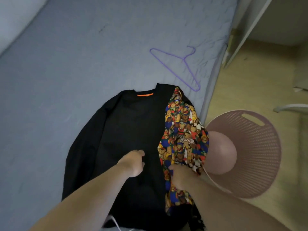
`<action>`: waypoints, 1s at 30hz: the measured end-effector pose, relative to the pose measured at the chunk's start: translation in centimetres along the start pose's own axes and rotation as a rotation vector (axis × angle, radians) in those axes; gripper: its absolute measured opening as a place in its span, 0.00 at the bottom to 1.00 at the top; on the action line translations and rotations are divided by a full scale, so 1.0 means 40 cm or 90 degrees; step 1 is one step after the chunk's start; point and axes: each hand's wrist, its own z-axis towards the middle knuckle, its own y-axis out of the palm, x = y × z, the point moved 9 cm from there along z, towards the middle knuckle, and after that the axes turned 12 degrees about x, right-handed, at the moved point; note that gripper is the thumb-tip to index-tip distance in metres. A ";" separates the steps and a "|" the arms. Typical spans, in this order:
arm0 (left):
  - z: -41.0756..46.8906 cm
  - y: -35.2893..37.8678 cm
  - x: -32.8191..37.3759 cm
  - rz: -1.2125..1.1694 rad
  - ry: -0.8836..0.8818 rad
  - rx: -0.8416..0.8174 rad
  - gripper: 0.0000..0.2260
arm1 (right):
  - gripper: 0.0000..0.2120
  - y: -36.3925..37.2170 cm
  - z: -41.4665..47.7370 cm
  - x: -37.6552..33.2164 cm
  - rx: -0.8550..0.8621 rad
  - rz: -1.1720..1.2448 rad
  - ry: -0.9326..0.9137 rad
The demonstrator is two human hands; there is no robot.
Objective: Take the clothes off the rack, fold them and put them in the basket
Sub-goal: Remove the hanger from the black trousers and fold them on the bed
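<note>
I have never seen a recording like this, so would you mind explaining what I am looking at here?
There is no machine: one camera worn on a person's head looks down at their bare hands. A black sweatshirt lies flat on a bed, with a bear-print cloth on its right side and a purple hanger beyond. A pink basket sits on the floor beside the bed. The right hand holds the bear-print cloth; the left hand is over the sweatshirt, loosely curled, but whether it grips I cannot tell.
</note>
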 end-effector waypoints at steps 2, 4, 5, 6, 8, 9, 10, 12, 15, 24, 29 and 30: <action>0.034 0.039 -0.044 -0.011 0.000 0.036 0.23 | 0.31 0.100 0.025 -0.008 -0.038 -0.040 -0.015; 0.058 0.057 -0.096 -0.054 -0.021 0.091 0.20 | 0.30 0.147 0.040 -0.011 -0.017 -0.107 -0.005; 0.065 0.066 -0.123 -0.079 -0.037 0.116 0.19 | 0.24 0.148 0.046 -0.014 0.022 -0.128 0.000; 0.068 0.080 -0.146 -0.100 -0.054 0.136 0.17 | 0.18 0.139 0.047 -0.020 0.066 -0.146 0.000; 0.054 0.118 -0.198 -0.151 -0.089 0.185 0.15 | 0.09 0.134 0.039 -0.066 0.147 -0.146 -0.024; 0.042 0.130 -0.214 -0.181 -0.104 0.217 0.14 | 0.10 0.123 0.031 -0.097 0.182 -0.126 -0.047; 0.022 0.144 -0.233 -0.203 -0.116 0.245 0.14 | 0.11 0.127 0.021 -0.135 0.203 -0.094 -0.064; -0.013 0.150 -0.251 -0.216 -0.118 0.319 0.12 | 0.10 0.139 0.011 -0.194 0.230 -0.018 -0.080; -0.055 0.135 -0.317 -0.207 -0.140 0.410 0.09 | 0.10 0.221 0.025 -0.248 0.170 0.027 -0.073; -0.179 0.173 -0.725 -0.297 -0.566 0.477 0.24 | 0.16 0.270 0.033 -0.317 0.109 -0.119 -0.123; -0.203 0.283 -0.888 -0.286 -0.640 0.367 0.38 | 0.20 0.249 0.042 -0.436 0.165 -0.052 -0.216; -0.201 0.294 -0.909 -0.273 -0.642 0.353 0.34 | 0.20 0.249 0.046 -0.460 0.169 -0.040 -0.230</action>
